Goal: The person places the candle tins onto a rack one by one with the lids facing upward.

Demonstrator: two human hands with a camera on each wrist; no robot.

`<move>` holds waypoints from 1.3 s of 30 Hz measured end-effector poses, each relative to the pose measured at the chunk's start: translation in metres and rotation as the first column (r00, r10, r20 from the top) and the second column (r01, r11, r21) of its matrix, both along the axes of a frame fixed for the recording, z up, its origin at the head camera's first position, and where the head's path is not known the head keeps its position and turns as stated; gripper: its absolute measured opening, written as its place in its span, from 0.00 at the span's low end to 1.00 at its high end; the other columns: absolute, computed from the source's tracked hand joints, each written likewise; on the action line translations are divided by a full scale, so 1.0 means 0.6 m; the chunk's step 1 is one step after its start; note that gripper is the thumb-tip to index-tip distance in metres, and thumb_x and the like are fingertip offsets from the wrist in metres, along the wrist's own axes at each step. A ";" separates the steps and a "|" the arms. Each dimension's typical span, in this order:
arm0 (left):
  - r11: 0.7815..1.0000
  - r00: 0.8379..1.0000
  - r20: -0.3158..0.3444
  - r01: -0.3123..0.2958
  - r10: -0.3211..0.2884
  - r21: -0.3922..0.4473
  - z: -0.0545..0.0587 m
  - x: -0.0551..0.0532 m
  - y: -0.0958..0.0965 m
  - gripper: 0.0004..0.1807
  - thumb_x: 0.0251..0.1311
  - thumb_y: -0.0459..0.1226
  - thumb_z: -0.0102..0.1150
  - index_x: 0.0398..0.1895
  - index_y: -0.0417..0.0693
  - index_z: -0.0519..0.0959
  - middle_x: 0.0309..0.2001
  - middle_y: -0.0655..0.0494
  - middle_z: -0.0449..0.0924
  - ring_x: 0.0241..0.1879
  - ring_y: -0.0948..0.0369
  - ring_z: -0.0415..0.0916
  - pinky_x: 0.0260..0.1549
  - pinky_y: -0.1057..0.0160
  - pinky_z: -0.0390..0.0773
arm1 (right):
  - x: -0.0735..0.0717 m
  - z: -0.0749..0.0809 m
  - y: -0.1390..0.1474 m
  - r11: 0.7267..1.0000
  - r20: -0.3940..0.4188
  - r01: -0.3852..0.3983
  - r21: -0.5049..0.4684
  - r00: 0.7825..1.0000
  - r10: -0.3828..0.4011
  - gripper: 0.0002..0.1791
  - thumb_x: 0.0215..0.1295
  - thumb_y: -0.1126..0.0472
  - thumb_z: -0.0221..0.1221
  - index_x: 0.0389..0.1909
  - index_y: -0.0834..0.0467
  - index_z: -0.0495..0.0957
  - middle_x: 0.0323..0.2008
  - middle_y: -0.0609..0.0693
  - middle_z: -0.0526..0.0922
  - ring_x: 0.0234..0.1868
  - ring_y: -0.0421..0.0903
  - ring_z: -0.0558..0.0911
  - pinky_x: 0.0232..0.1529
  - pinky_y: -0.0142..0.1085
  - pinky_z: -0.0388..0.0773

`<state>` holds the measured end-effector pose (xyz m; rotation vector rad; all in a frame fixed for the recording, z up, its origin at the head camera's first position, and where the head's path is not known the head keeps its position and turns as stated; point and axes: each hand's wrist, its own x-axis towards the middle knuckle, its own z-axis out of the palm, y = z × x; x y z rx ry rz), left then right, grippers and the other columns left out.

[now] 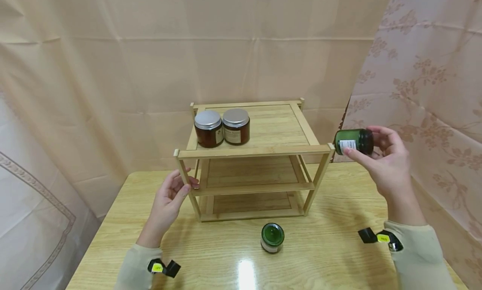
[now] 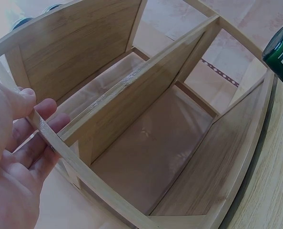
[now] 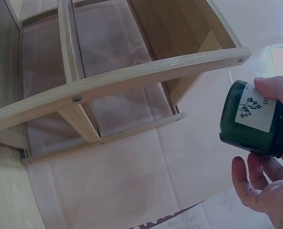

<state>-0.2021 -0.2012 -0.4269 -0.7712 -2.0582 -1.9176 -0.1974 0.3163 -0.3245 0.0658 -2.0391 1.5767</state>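
Observation:
My right hand (image 1: 393, 160) holds a green glass jar (image 1: 347, 141) with a white label, tipped on its side, to the right of the rack's top corner. In the right wrist view the thumb presses on the jar's label (image 3: 256, 109) and the fingers are beneath it. A three-tier wooden rack (image 1: 254, 151) stands on the table. My left hand (image 1: 169, 200) grips its front left post at the middle tier, with the thumb in front and the fingers behind. Two brown jars with silver lids, one at the left (image 1: 208, 129) and its neighbour (image 1: 236, 127), stand side by side on the top tier.
Another green jar (image 1: 273, 237) stands upright on the wooden table (image 1: 324, 256) in front of the rack. A beige cloth (image 1: 150, 72) hangs behind, and a flowered curtain (image 1: 433, 93) hangs at the right, close beyond my right hand.

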 end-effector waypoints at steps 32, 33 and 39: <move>1.000 1.000 0.005 0.010 -0.010 0.010 0.000 0.000 0.002 0.24 0.75 0.28 0.47 0.72 0.44 0.65 0.53 0.28 0.75 0.53 0.49 0.80 0.55 0.59 0.80 | -0.019 0.056 -0.023 0.993 -0.119 -0.077 -0.093 0.991 0.066 0.43 0.48 0.74 0.76 0.66 0.55 0.71 0.54 0.50 0.84 0.50 0.43 0.83 0.45 0.22 0.79; 1.000 1.000 0.006 0.010 -0.010 0.009 0.000 0.000 0.001 0.24 0.75 0.28 0.47 0.72 0.45 0.65 0.53 0.27 0.75 0.53 0.49 0.80 0.55 0.59 0.80 | -0.019 0.059 -0.024 0.994 -0.115 -0.072 -0.083 0.991 0.062 0.42 0.48 0.73 0.76 0.66 0.55 0.71 0.55 0.49 0.84 0.51 0.43 0.82 0.46 0.22 0.79; 1.000 1.000 0.011 0.001 -0.001 0.000 0.000 0.001 0.000 0.24 0.76 0.28 0.47 0.72 0.46 0.65 0.53 0.31 0.76 0.54 0.49 0.79 0.56 0.60 0.80 | -0.026 0.074 -0.042 0.991 -0.161 -0.109 -0.071 0.982 0.097 0.40 0.48 0.75 0.76 0.64 0.59 0.74 0.55 0.53 0.82 0.51 0.45 0.81 0.48 0.22 0.78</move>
